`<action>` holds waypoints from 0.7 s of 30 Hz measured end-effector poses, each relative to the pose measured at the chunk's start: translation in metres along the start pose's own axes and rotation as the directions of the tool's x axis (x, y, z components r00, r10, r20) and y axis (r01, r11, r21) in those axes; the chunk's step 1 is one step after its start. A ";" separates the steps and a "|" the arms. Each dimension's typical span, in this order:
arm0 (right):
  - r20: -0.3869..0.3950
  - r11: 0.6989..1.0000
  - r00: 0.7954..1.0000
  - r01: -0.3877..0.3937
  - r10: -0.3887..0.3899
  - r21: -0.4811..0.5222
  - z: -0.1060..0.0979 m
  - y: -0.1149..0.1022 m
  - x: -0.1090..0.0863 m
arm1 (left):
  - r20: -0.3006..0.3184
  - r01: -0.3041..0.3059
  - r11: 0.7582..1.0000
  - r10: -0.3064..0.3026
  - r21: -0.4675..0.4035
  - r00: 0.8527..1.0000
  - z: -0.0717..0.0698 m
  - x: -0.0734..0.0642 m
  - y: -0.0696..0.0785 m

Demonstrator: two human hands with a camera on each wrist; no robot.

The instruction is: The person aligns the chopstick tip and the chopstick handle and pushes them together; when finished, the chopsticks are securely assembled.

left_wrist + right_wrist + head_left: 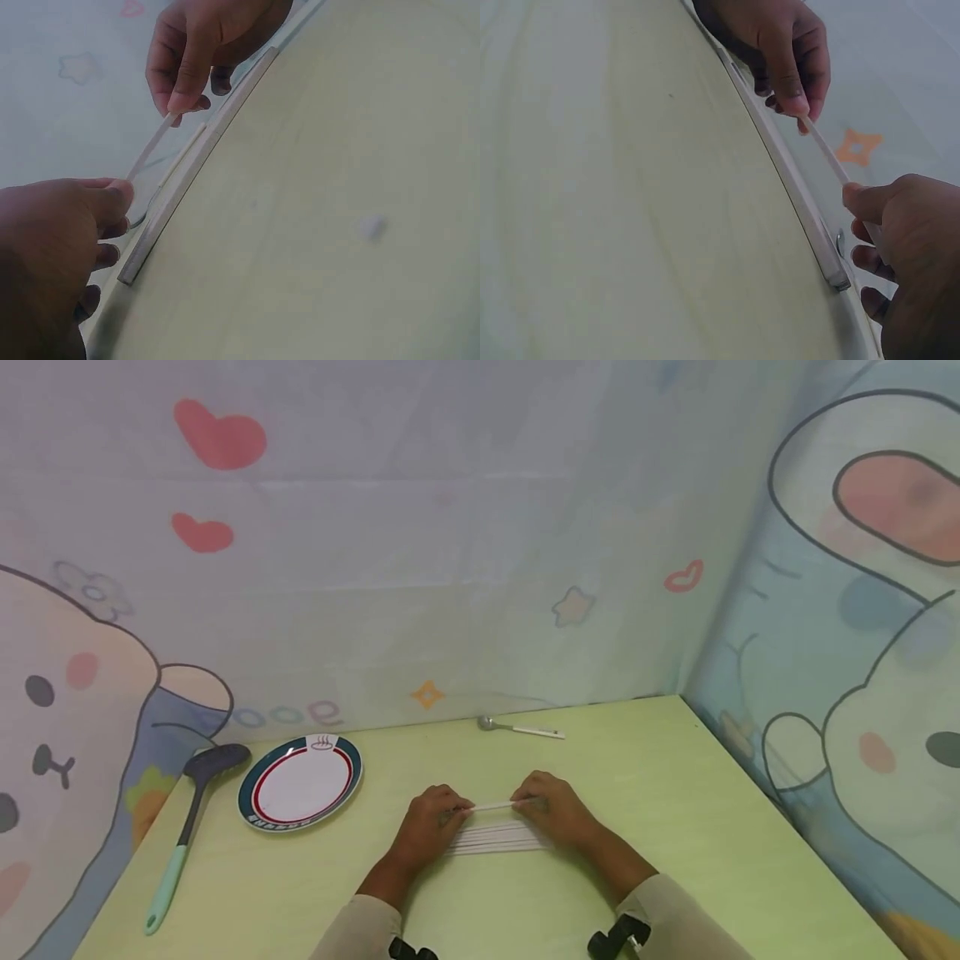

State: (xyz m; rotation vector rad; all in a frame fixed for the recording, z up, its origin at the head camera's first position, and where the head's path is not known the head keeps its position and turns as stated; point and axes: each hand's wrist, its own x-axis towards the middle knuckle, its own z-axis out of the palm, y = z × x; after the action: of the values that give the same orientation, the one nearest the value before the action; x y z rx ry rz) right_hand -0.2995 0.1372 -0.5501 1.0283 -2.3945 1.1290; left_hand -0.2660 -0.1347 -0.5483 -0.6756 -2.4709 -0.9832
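Between my two hands stretches a thin white stick (pixel 492 807), raised above the table. The left hand (pixel 423 831) pinches one end of it with thumb and fingertips. At the other end, the right hand (pixel 558 810) grips it in the same way, fingers curled. Just below and nearer to me, several similar white sticks (pixel 498 840) lie side by side on the table. In the left wrist view this row (pixel 191 171) shows as a low, pale bar seen from the side. The right hand partly covers its right end in the head view.
A white plate (pixel 303 781) with a dark green rim stands at the left back. Left of it lies a black ladle (pixel 171 877) with a mint handle. Near the back edge is a small spoon (pixel 536 732) with a white handle. Printed cloth walls border the table.
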 end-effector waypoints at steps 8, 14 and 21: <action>0.038 0.993 0.999 -0.029 0.033 -0.112 -0.001 0.001 -0.005 | 0.074 0.033 0.999 -0.035 0.030 0.997 -0.001 -0.002 -0.001; 0.093 0.983 0.987 -0.115 0.129 -0.140 -0.003 -0.003 -0.005 | 0.096 0.021 0.998 -0.027 0.059 0.995 -0.002 -0.002 -0.002; 0.133 0.977 0.972 -0.177 0.192 -0.121 -0.005 -0.003 -0.008 | 0.118 0.056 0.998 -0.060 0.034 0.991 0.000 -0.003 -0.002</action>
State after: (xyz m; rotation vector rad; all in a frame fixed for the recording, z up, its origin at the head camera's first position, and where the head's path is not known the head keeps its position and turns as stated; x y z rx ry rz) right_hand -0.2915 0.1434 -0.5500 0.8941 -2.6811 0.9993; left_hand -0.2650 -0.1368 -0.5515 -0.6738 -2.6171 -0.9501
